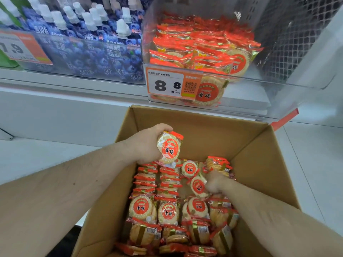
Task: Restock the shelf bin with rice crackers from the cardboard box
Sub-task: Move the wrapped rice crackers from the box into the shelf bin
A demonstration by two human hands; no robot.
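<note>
Fingers of the left hand (148, 145) curl round a cracker pack (169, 148) at frame centre while the right hand (215, 182) grips another pack (198, 186) low in the cardboard box (250, 145); next move, judged: lift both into the shelf bin (259, 80) at upper right.

An open brown cardboard box (241, 138) of round red-labelled rice cracker packets (168, 212) stands below a clear plastic shelf bin (259, 86) holding more, with blue drink pouches (89, 34) to the bin's left.
</note>
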